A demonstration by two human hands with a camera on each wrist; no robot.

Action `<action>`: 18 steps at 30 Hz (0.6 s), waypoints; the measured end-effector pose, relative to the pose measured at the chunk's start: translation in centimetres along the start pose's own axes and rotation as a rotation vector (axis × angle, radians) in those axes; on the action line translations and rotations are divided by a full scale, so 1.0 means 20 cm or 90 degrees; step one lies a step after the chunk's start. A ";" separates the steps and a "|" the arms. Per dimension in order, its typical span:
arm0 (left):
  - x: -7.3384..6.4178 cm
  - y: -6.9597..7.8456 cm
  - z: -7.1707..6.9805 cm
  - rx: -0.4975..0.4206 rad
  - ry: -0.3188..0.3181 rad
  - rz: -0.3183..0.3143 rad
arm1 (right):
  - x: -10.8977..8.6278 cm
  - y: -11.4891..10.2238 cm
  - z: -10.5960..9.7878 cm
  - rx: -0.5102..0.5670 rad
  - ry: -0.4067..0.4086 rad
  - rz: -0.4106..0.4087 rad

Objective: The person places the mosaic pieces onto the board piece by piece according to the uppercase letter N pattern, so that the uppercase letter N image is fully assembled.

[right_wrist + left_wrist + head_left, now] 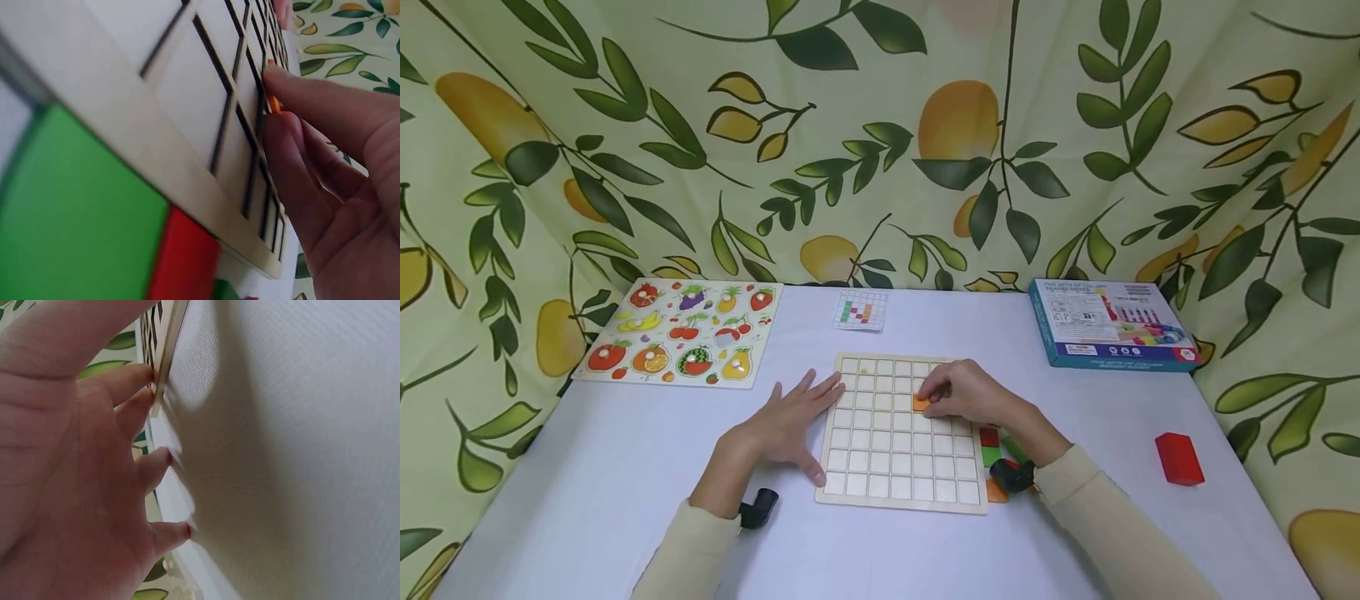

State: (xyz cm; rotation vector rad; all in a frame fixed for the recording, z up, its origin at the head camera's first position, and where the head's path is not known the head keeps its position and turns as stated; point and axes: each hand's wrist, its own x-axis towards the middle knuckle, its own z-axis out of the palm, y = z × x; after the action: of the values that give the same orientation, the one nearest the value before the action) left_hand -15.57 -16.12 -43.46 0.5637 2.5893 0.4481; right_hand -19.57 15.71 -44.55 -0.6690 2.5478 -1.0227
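A wooden grid board [891, 506] with square recesses lies in front of me on the table. Between thumb and fingers, my right hand [973, 393] pinches an orange square tile [921, 403] at a cell in the upper right part of the grid. The right wrist view shows that tile [274, 103] edge-on at the board's surface. My left hand [786, 421] is spread along the board's left side, thumb near the lower left corner and fingertips at the upper left edge. In the left wrist view its fingers [134, 378] reach the board's edge.
Red, green and orange tiles [992, 456] lie along the board's right side, partly under my right wrist. A pattern card [859, 310] lies behind the board. A fruit puzzle [681, 333] sits back left, a boxed set [1116, 325] back right, and a red block [1179, 458] at right.
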 end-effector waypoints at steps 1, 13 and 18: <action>0.00 0.00 0.00 0.001 0.000 -0.001 | 0.00 0.00 -0.01 -0.003 -0.003 0.001; 0.02 -0.01 -0.03 -0.015 -0.010 0.000 | -0.10 0.00 -0.22 -0.027 0.011 0.010; 0.02 -0.01 -0.02 -0.012 -0.014 0.000 | -0.17 0.03 -0.28 -0.036 0.017 0.007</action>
State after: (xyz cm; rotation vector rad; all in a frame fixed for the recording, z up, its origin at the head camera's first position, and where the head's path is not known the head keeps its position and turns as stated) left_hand -16.21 -16.10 -43.30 0.5597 2.5607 0.4642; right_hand -19.37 21.03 -40.75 -0.6598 2.6091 -0.9641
